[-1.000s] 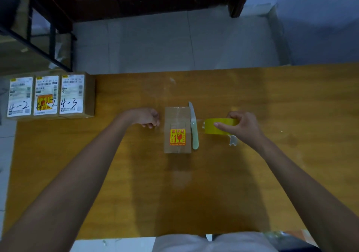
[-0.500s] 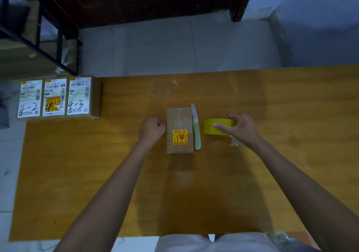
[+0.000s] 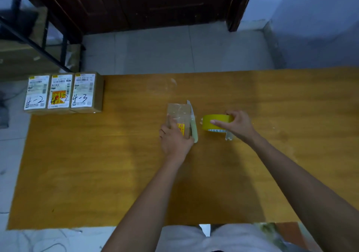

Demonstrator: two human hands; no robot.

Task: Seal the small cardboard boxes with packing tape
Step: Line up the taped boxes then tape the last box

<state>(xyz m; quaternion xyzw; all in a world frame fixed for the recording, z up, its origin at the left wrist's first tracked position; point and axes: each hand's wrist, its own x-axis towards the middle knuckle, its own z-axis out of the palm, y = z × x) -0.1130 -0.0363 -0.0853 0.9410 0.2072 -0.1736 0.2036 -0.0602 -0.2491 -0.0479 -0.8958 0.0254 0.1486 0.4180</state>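
Left hand (image 3: 175,137) now on box (image 3: 178,112)

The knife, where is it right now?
In the head view the knife lies mid-table, against the right side of the small cardboard box, with the yellow tape roll to its right.
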